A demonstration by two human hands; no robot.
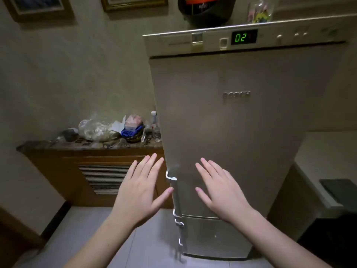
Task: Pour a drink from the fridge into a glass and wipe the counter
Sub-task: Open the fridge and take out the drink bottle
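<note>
A tall silver fridge stands in front of me with both doors shut and a green display reading 02 near its top. Its vertical metal handle runs down the left edge of the upper door. My left hand is held flat with fingers spread, just left of the handle, thumb almost touching it. My right hand is also spread flat, in front of the lower part of the upper door. Neither hand holds anything. No glass or drink is in view.
A wooden cabinet with a stone top stands left of the fridge, cluttered with bags, a blue cloth and small bottles. A pale counter with a dark flat object lies to the right. A helmet sits on the fridge.
</note>
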